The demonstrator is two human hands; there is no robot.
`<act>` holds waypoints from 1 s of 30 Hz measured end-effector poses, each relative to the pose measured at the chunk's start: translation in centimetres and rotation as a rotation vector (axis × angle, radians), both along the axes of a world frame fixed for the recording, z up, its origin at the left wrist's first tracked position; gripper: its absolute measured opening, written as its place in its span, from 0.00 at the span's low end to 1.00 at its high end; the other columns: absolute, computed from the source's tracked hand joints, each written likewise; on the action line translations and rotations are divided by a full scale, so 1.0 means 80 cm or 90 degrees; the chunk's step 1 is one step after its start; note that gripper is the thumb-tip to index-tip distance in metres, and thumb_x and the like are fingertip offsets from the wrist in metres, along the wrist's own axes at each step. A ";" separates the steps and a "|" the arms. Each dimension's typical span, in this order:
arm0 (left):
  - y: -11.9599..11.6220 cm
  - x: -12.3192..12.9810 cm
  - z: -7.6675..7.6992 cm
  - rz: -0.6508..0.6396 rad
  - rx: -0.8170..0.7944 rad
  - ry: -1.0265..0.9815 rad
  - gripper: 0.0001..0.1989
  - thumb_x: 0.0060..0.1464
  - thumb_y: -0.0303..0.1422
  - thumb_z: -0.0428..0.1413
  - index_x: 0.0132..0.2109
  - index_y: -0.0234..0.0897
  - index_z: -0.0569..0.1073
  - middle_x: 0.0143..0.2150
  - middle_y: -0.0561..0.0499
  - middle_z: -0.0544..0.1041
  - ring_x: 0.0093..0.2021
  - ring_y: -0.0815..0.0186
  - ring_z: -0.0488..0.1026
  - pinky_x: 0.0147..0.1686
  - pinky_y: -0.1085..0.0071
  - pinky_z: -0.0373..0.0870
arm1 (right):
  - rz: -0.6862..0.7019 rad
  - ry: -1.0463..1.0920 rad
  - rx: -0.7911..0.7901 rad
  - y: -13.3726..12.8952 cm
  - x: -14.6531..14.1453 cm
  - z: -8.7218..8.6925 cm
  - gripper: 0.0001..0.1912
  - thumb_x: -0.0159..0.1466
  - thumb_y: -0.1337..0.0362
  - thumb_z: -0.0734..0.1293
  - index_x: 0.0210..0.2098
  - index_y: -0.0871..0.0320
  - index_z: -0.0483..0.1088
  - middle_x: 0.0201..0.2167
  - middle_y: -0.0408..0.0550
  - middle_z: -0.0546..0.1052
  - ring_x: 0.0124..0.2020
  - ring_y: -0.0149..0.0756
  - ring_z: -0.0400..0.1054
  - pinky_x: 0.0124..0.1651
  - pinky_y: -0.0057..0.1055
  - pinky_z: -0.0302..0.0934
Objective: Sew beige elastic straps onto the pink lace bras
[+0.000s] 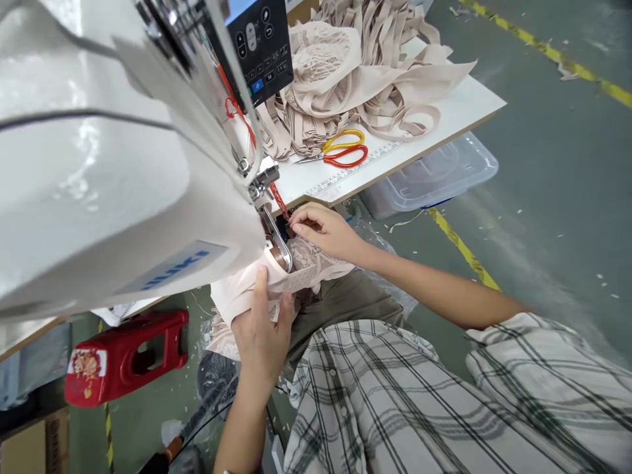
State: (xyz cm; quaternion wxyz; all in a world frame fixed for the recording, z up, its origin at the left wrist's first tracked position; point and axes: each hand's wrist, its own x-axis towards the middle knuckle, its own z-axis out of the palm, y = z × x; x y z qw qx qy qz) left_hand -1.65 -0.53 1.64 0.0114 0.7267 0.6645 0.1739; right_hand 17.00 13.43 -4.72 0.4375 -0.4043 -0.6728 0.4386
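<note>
A pale pink lace garment (232,293) lies over the narrow arm end of a white sewing machine (197,197), close to the metal presser part (282,253). My left hand (261,329) grips its near edge, thumb and index finger on top and the other fingers hidden beneath. My right hand (326,229) is closed, thumb and fingertips pinched together beside the machine's needle area. Whatever sits in that pinch is too small to make out. A red-wrapped rod (280,199) runs down to just beside these fingertips. Lace folds (309,253) hang below my right hand.
Beyond the machine, a white table (474,99) carries heaped beige straps (390,39), red-and-yellow-handled scissors (345,148) and a printed ruler strip. A control panel (261,49) juts above. A clear plastic bin (439,174) stands under the table edge; a red plastic stool (128,355) is at lower left.
</note>
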 end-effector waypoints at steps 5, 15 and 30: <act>0.000 0.000 0.001 0.020 -0.015 0.000 0.28 0.63 0.40 0.55 0.65 0.31 0.65 0.42 0.40 0.83 0.44 0.55 0.80 0.41 0.64 0.75 | 0.002 -0.008 -0.033 -0.008 0.008 -0.011 0.07 0.67 0.62 0.63 0.37 0.56 0.72 0.41 0.49 0.76 0.42 0.37 0.70 0.44 0.35 0.63; 0.003 0.002 0.006 0.040 -0.003 0.023 0.28 0.62 0.40 0.56 0.64 0.30 0.65 0.41 0.38 0.82 0.46 0.52 0.80 0.44 0.60 0.75 | 0.007 -0.017 -0.080 -0.027 0.017 -0.030 0.09 0.66 0.59 0.63 0.36 0.57 0.72 0.39 0.49 0.76 0.37 0.34 0.69 0.36 0.31 0.60; -0.031 0.029 -0.006 0.066 -0.084 -0.022 0.42 0.63 0.45 0.54 0.73 0.29 0.45 0.54 0.28 0.77 0.32 0.56 0.81 0.27 0.67 0.73 | 0.055 0.058 -0.064 -0.091 -0.005 0.015 0.20 0.62 0.47 0.70 0.43 0.55 0.69 0.42 0.49 0.75 0.42 0.39 0.69 0.46 0.36 0.63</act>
